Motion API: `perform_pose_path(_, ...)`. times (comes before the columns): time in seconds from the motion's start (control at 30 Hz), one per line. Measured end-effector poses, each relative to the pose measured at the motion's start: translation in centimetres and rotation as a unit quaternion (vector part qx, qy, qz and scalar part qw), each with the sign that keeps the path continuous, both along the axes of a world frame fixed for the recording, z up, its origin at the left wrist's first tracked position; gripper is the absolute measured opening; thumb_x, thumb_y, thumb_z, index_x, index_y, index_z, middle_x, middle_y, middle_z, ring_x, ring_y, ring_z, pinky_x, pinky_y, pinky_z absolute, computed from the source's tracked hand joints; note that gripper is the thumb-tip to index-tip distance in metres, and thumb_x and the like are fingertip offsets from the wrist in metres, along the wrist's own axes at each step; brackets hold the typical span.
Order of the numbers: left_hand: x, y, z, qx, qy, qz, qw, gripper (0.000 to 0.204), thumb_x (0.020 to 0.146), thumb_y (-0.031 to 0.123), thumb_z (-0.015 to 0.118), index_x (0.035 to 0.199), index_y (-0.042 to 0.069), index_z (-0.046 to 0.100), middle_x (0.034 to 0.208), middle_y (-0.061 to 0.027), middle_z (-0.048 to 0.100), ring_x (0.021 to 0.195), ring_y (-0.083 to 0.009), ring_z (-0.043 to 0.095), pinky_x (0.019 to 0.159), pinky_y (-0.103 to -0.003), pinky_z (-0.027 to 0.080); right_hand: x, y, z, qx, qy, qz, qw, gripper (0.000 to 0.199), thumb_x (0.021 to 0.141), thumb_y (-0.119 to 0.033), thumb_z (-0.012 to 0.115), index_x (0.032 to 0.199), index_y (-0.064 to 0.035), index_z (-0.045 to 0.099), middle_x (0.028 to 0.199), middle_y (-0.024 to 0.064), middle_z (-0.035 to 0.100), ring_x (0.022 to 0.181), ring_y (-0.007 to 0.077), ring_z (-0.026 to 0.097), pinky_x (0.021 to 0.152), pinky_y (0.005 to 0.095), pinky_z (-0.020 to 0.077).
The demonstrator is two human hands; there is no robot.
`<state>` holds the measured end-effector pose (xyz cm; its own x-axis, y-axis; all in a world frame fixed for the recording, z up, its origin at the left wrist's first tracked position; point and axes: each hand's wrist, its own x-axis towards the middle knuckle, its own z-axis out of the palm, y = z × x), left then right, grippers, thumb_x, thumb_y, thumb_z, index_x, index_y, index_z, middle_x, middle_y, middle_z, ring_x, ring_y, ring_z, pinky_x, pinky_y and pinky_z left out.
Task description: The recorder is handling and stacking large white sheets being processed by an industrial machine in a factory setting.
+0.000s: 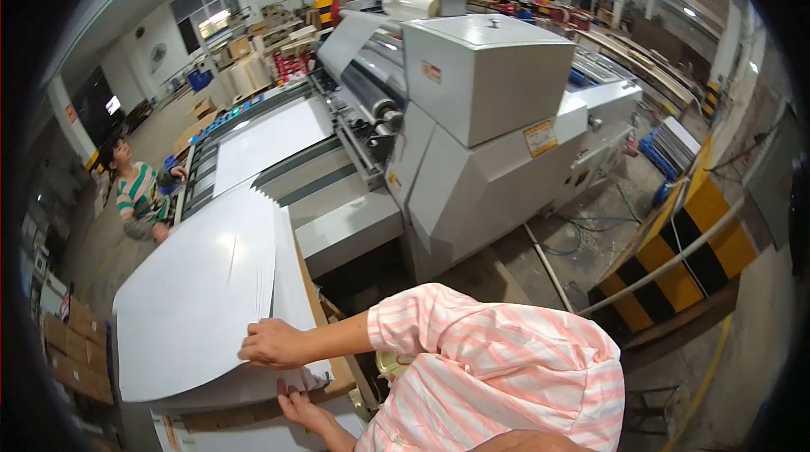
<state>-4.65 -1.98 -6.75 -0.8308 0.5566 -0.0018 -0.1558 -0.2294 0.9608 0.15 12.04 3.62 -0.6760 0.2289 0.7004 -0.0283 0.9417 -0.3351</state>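
White sheets (198, 300) are lying in a tall stack on the near end of a brown board (337, 372), right in front of the person in the pink-striped shirt. The right hand (272, 344) is resting on the lower right corner of the stack, fingers curled over the edge of the top sheets and pinching them. The left hand (302, 408) is sitting just below, under the same corner, its fingertips touching the curled sheet ends; whether it is actually gripping them cannot be told. The top sheet is bowing slightly and spreading wide toward the left.

Beside the stack on the left, brown cartons (74, 349) are standing on the floor. Just beyond the stack, a grey feed surface (337, 216) of the machine is running away from the person, with another white sheet (270, 141) lying flat on it farther up. The big grey machine housing (485, 106) is rising to the right of that surface, blocking the way toward the right side, with a roll (409, 5) sitting on top behind it.

At the far left edge of the stack, another person in a green-striped top (139, 194) is standing beside the feed surface, one hand touching its side. To the right, a yellow-and-black striped barrier (683, 258) and a grey rail (675, 262) are fencing off the floor, with cables trailing near the machine's foot. Shelves and stacked goods are filling the hall at the back.
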Motion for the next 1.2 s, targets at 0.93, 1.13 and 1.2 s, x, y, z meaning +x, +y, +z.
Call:
perform_pose_path(0.93,-2.0,-2.2,0.3,-0.140,0.351,0.068,0.924,0.027,0.080,0.006,0.054,0.106,0.001,0.057,0.101,-0.0128,0.058,0.092,-0.0271,0.054,0.081,-0.035,0.044,-0.3,0.1,-2.3,-0.167,-0.155,0.126,0.965,0.028,0.081,-0.025,0.058,0.101,-0.0042,0.058,0.099,0.0136,0.057,0.095,0.0295,0.051,0.082,0.0360,0.0398)
perform_pose_path(1.13,-0.8,-3.0,2.1,-0.259,0.571,0.012,0.779,0.033,0.068,0.017,0.065,0.099,0.005,0.058,0.113,-0.0100,0.050,0.109,-0.0313,0.041,0.090,-0.042,0.036,-1.3,-0.7,-0.5,-0.294,0.010,0.117,0.948,0.024,0.084,-0.023,0.055,0.082,0.0000,0.061,0.073,0.0141,0.061,0.069,0.0279,0.058,0.062,0.0346,0.0441)
perform_pose_path(1.2,-0.9,-2.2,1.8,-0.261,0.604,-0.028,0.753,0.040,0.063,0.023,0.069,0.097,0.006,0.056,0.109,-0.0107,0.049,0.107,-0.0325,0.041,0.087,-0.046,0.034,-1.2,-0.6,-3.3,-0.145,0.102,0.191,0.966,0.014,0.079,-0.015,0.057,0.080,-0.0019,0.061,0.072,0.0129,0.060,0.069,0.0303,0.057,0.062,0.0372,0.0449)
